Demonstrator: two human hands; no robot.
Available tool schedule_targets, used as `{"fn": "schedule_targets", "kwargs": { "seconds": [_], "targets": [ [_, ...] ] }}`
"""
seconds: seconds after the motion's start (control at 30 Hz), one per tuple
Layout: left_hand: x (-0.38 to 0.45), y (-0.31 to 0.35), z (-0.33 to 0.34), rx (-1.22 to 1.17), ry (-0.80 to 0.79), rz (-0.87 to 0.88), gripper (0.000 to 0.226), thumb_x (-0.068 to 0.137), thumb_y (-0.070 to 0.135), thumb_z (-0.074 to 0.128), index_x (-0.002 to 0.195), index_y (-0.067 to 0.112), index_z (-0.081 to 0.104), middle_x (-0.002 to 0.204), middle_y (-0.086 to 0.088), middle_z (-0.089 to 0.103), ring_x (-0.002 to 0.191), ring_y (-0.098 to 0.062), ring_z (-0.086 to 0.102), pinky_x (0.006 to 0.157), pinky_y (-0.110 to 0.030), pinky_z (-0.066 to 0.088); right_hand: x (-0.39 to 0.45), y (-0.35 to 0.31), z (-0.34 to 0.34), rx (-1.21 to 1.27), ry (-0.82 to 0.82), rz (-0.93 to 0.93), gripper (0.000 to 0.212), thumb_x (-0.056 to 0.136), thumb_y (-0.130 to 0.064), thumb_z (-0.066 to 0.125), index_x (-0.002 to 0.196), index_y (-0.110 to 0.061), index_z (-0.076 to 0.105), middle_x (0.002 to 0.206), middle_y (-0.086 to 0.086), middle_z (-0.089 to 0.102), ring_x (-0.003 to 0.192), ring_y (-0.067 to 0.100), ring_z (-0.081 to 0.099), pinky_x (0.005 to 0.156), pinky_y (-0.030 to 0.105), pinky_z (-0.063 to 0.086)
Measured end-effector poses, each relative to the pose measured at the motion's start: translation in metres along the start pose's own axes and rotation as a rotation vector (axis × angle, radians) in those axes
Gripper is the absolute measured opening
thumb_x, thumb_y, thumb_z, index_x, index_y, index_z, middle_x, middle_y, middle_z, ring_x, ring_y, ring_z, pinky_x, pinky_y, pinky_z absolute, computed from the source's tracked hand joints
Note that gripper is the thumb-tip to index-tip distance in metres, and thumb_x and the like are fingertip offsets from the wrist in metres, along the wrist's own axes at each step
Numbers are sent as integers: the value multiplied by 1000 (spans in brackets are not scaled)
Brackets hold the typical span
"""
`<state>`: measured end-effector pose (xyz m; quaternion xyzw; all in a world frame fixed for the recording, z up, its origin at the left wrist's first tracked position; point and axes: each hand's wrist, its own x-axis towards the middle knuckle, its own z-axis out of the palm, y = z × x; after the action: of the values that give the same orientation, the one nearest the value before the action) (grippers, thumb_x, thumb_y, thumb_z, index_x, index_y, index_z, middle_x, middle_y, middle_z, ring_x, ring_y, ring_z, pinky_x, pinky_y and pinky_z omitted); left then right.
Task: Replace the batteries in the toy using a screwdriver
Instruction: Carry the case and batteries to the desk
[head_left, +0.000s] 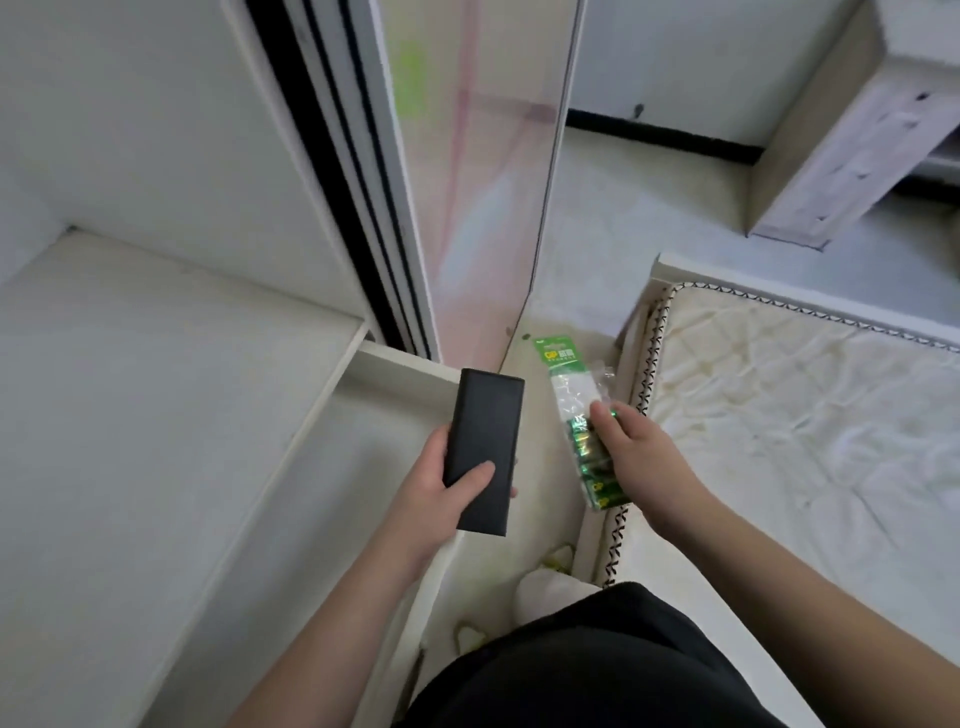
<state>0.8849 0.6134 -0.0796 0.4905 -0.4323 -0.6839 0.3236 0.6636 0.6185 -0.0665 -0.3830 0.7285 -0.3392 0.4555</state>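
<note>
We see the left hand (436, 480) grasping a flat black case (485, 449) by its lower half, thumb across the front, held above an open white drawer (311, 415). The right hand (631, 447) grips a clear pack (576, 415) of green batteries (597, 480) (green card header on top), fingers curled round it, over the floor beside the mattress (779, 415).
</note>
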Motion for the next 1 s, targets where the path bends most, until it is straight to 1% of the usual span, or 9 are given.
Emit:
{"fn": "schedule_targets", "kwargs": {
  "seconds": [0.13,0.27,0.37,0.53,0.63,0.7,0.83,0.93,1.0],
  "targets": [
    [46,12,35,-5,-52,-39,36,97,7,53,130,22,49,113,-15,69,87,-37,71,74,-40,56,19,10,-30,73,96,36,32,99,-43,44,82,-19,58,71,1,56,68,21,55,67,37,47],
    [91,27,67,8,-76,-85,29,98,11,53,125,21,53,114,-17,68,84,-39,71,67,-38,56,43,15,-63,79,161,64,38,99,-45,42,89,-12,58,74,4,55,69,21,54,70,42,50],
    [120,38,91,50,-111,-98,23,98,13,53,120,21,56,108,-16,70,81,-38,71,64,-37,56,62,19,-90,90,209,96,37,99,-46,42,94,-14,59,79,4,59,73,21,57,71,40,49],
    [160,39,129,136,-155,-143,29,96,20,58,125,23,54,111,-11,71,91,-37,71,79,-45,57,91,34,-127,140,251,147,36,98,-49,41,107,-19,59,85,-3,60,82,19,59,75,37,48],
    [183,35,147,228,-181,-193,62,80,50,73,133,30,48,124,-6,65,111,-33,64,98,-53,49,106,43,-146,183,270,171,34,96,-52,41,103,-23,57,82,-7,56,81,19,56,78,41,49],
    [196,36,162,255,-213,-213,78,68,65,76,134,36,47,133,-4,60,120,-33,58,103,-55,45,113,47,-160,215,290,183,34,95,-53,42,98,-22,56,81,-4,58,80,21,58,80,45,51],
    [228,39,183,244,-195,-191,74,70,61,75,132,31,48,131,-6,61,121,-34,58,102,-56,45,124,47,-183,256,331,185,36,96,-52,43,97,-20,58,81,2,60,78,23,59,79,46,51],
    [251,44,195,263,-192,-195,75,69,64,77,131,34,48,138,-7,56,130,-38,49,104,-61,40,132,47,-197,283,354,187,35,95,-54,43,96,-22,58,81,1,61,77,22,59,79,45,52],
    [262,53,210,282,-216,-172,68,73,59,74,130,30,49,131,-6,61,122,-37,56,101,-59,44,140,46,-206,298,370,193,36,94,-56,43,97,-23,58,81,0,61,77,21,60,78,46,52]
  ]
}}
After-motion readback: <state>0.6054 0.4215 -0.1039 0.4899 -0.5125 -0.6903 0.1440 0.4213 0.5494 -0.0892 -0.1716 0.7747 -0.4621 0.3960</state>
